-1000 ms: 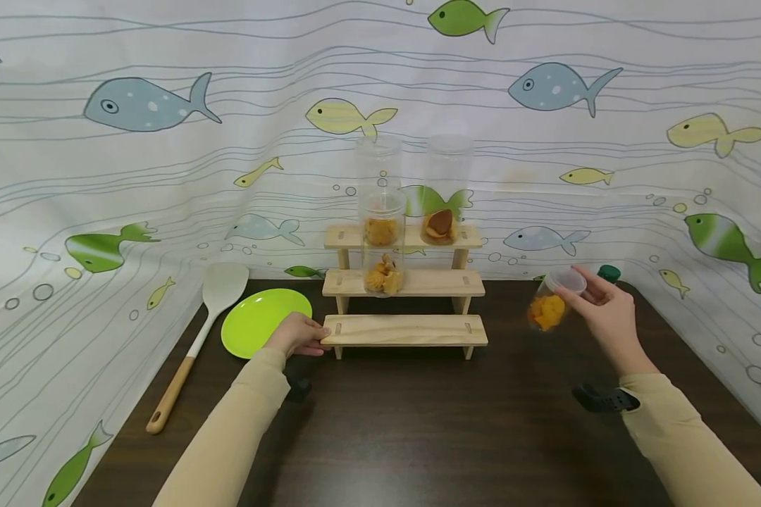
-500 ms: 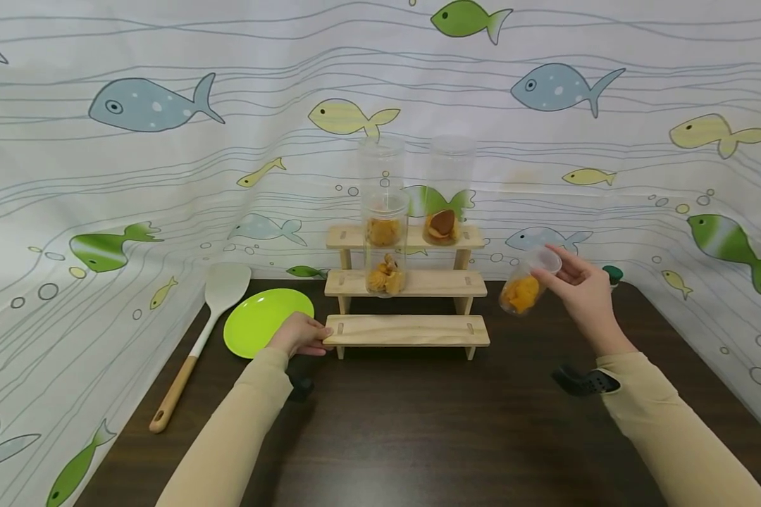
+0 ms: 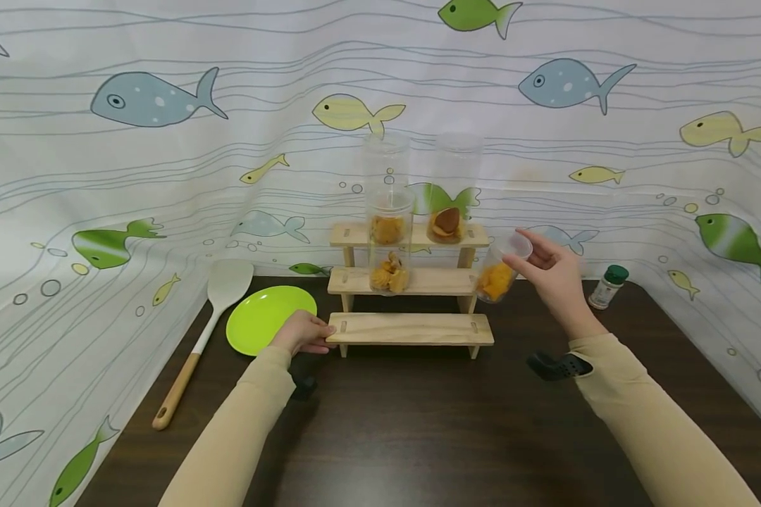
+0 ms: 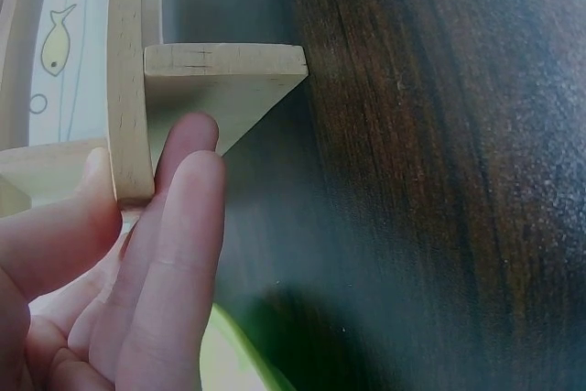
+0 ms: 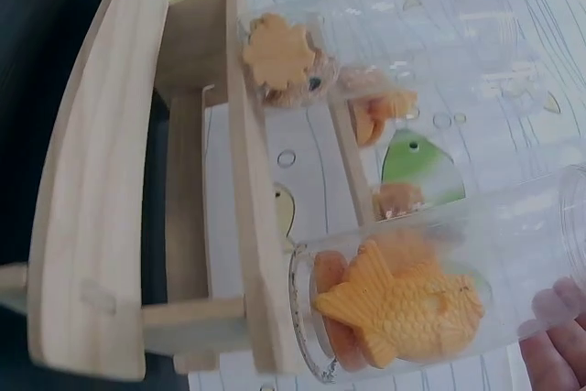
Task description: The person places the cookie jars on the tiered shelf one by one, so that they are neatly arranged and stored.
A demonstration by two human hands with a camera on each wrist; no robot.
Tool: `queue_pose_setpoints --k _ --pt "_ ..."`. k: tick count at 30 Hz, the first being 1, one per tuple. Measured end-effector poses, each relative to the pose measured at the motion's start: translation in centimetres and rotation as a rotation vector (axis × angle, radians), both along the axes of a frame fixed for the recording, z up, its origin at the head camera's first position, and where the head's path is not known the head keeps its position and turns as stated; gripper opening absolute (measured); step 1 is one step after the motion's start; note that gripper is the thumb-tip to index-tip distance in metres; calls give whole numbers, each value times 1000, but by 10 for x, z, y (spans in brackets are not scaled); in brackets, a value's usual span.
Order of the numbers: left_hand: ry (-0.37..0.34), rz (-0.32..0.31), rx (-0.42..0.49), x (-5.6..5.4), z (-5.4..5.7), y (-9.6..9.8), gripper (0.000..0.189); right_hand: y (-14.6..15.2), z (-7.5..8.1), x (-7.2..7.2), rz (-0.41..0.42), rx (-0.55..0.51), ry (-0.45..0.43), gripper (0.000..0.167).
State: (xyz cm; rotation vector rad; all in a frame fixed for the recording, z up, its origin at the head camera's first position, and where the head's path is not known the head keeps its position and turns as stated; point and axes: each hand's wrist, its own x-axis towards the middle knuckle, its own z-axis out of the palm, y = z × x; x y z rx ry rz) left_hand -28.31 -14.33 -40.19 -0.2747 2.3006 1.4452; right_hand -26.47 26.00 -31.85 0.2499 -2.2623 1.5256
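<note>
My left hand (image 3: 303,331) pinches the left end of the three-tier wooden shelf (image 3: 412,329) at its lowest board. In the left wrist view the thumb and fingers (image 4: 188,226) sit on opposite faces of that board. Tilted at the shelf's right side is a clear jar (image 3: 496,282), which my right hand (image 3: 548,271) grips near the upper end. Orange fish-shaped snacks (image 5: 403,309) lie in its bottom, close to the middle board in the right wrist view. Another snack jar (image 3: 390,271) stands on the middle tier's left. Two more jars, including the right one (image 3: 447,224), occupy the top tier.
A lime-green plate (image 3: 247,324) and a white turner with a wooden handle (image 3: 206,327) lie left of the shelf. At the back right stands a green-capped shaker bottle (image 3: 607,287). Fish-patterned cloth (image 3: 260,84) borders the dark table (image 3: 418,422).
My right hand has carried the tilted jar leftward and slightly up to the shelf's right side, uncovering the shaker bottle. The left hand keeps its hold on the lowest board.
</note>
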Motion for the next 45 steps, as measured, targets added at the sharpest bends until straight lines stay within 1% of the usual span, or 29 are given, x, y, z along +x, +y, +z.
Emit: queue_pose_setpoints --k 6,8,12,15,19,22,25,30,37,41,45 --pt "2 8 10 -1 0 0 34 -17 4 -13 38 -12 30 53" --pt "-6 8 20 0 3 1 33 -21 3 -16 54 -26 30 53" --pt "-2 9 22 0 3 4 33 -28 2 -23 98 -85 14 55" --pt "13 4 14 0 1 6 34 -34 1 -29 110 -112 -12 57" --pt "14 1 13 0 -1 6 34 -41 -1 -36 104 -127 -42 57" --pt "9 4 16 0 -1 6 34 -46 -3 -40 119 -138 -50 57" --pt "7 6 18 0 -1 5 34 -50 -4 -44 135 -139 -48 58" --pt "9 2 24 -1 -2 4 33 -54 -6 -47 133 -127 -39 59" --pt "9 2 35 0 1 3 34 -57 -9 -50 134 -126 -30 59" --pt "-3 4 32 0 0 1 34 -61 -9 -52 125 -113 -24 58" --pt "-11 6 23 -1 -1 -1 35 -65 -9 -52 119 -98 -37 57"
